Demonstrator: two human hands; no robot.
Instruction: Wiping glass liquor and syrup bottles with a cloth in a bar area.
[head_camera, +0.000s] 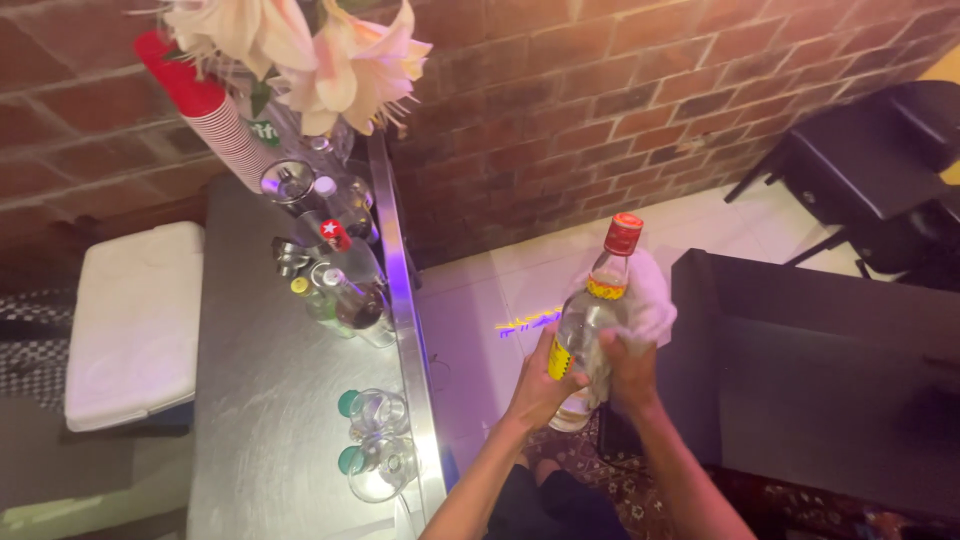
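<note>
A clear glass bottle (592, 322) with a red cap and a yellow label stands tilted slightly in front of me, above the floor. My left hand (541, 382) grips its lower body from the left. Against the bottle's right side my right hand (630, 368) presses a white cloth (652, 300), which bunches up behind the bottle's shoulder. Both forearms reach up from the bottom of the view.
A steel counter (260, 400) runs along the left, with several bottles (345, 290), two upturned glasses (378, 440), a stack of red cups (215, 115) and pale lilies (330, 60). A black table (830, 370) is at right, a black chair (870, 170) beyond, brick wall behind.
</note>
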